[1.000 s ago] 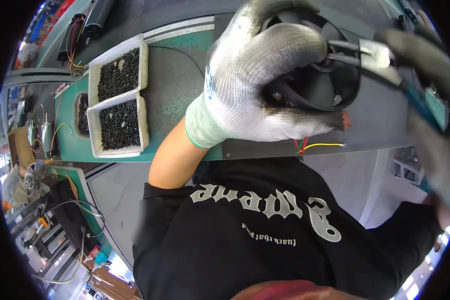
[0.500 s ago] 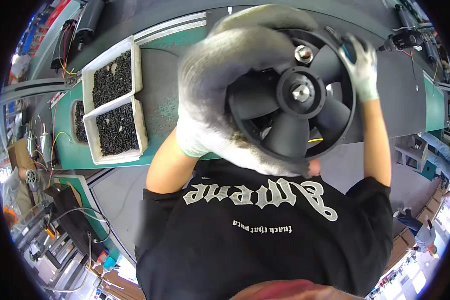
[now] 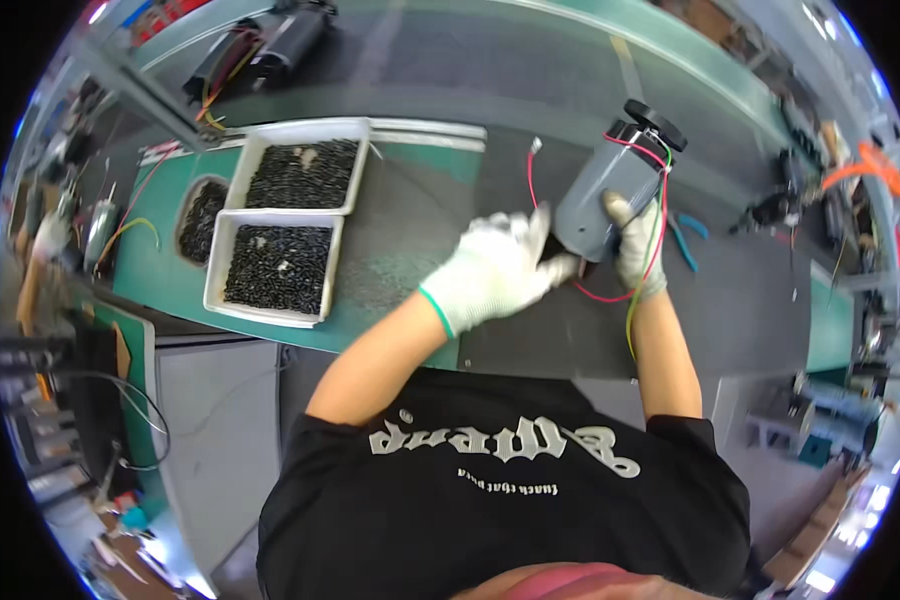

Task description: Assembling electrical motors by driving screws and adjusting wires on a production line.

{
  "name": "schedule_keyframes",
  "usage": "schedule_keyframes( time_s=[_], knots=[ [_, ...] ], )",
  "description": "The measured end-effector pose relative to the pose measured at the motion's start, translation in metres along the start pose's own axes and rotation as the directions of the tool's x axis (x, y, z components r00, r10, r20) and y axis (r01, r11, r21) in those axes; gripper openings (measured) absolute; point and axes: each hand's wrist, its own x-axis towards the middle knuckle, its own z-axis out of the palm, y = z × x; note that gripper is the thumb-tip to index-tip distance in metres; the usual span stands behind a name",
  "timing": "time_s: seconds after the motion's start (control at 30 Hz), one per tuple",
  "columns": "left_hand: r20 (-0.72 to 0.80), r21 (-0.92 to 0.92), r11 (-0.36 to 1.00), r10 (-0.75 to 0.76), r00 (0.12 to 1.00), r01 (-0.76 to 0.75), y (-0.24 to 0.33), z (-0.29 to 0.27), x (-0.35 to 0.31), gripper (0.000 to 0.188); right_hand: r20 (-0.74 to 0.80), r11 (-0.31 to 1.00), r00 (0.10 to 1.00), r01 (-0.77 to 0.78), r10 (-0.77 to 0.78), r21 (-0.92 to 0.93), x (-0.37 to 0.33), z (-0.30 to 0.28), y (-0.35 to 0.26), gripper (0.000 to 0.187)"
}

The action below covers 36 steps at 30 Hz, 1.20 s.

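A dark grey cylindrical motor leans over the black mat, with a black disc-shaped part at its far end. My right hand, in a white glove, grips its right side, the thumb lying on the casing. Red, green and yellow wires run from the far end down past this hand. My left hand, gloved too and slightly blurred, has its fingers spread beside the motor's near end. I cannot tell whether its fingertips touch the casing. The underside of the motor is hidden.
Two white trays of small black parts stand at the left, beside another container of black pieces. Blue-handled pliers lie right of my right hand. A power screwdriver is farther right. More motors lie at the far left.
The black fan-like part held close to the camera has left that spot; the motor is now lower, over the bench. My left hand has come down and opened; my right now grips the motor.
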Motion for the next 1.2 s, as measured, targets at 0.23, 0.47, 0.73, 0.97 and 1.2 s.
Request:
schedule_keyframes(
  time_s=[0.23,0.47,0.73,0.97,1.2],
  knots=[
    [-0.432,0.038,0.863,0.468,0.771,-0.503,0.003,0.066,-0.044,0.025,0.223,0.600,0.962,0.085,0.160,-0.796,0.225,-0.043,0.022,0.049],
    [-0.609,0.034,0.782,0.509,0.608,-0.622,-0.070,-0.018,-0.177,0.030,-0.032,0.119,0.972,-0.004,-0.234,-0.993,0.330,-0.068,0.043,0.059],
    [-0.790,-0.514,0.552,-0.603,-0.111,0.656,-0.351,-0.061,-0.307,0.049,0.829,0.916,0.526,0.209,0.190,-0.342,0.157,0.310,-0.022,0.046],
    [-0.713,-0.440,0.379,-0.699,-0.060,0.814,-0.378,-0.045,-0.247,0.060,0.787,0.359,0.594,0.706,0.169,-0.610,0.172,0.475,0.060,0.056],
    [-0.737,-0.457,0.410,-0.672,-0.078,0.789,-0.375,-0.050,-0.258,0.059,0.623,0.394,0.688,0.491,0.371,-0.777,0.181,0.476,0.046,0.051]
  ],
)
